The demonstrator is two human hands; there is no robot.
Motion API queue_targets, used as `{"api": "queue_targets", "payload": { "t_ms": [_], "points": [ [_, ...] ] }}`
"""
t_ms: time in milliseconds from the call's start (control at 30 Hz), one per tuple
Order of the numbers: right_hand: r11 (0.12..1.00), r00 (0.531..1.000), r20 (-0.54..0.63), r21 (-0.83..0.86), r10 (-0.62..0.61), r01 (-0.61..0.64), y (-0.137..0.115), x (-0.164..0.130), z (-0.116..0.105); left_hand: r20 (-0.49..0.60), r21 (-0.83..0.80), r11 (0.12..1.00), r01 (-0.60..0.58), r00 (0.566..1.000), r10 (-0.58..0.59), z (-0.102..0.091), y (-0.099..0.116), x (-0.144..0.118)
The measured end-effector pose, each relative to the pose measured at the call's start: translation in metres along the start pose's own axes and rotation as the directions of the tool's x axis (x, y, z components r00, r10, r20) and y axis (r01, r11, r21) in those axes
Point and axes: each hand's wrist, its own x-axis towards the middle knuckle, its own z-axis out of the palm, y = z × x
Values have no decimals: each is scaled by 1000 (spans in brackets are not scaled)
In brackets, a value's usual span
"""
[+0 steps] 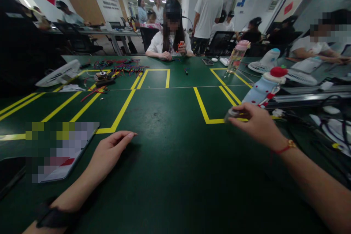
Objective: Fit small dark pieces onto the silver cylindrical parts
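My right hand reaches to the right side of the green table and grips the base of a light blue bottle with red dots and a red cap, which leans tilted away from me. My left hand rests flat on the table near its front, fingers together and pointing right, holding nothing. A black band sits on my left wrist, a red cord on my right.
Yellow tape lines mark boxes on the table. A flat blurred card lies left of my left hand. Coloured wires, a white fan and a clear pink-capped bottle lie farther off. A person sits opposite; cables crowd the right.
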Motion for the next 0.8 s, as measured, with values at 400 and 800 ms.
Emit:
{"api": "queue_targets", "payload": {
  "t_ms": [400, 800],
  "points": [
    [739, 867, 153, 604, -475, 298, -91, -75, 79, 39, 21, 998, -63, 997, 62, 12, 22, -12],
    [797, 900, 304, 599, -313, 74, -90, -74, 85, 316, -207, 903, -377, 848, 426, 80, 100, -55]
  ]
}}
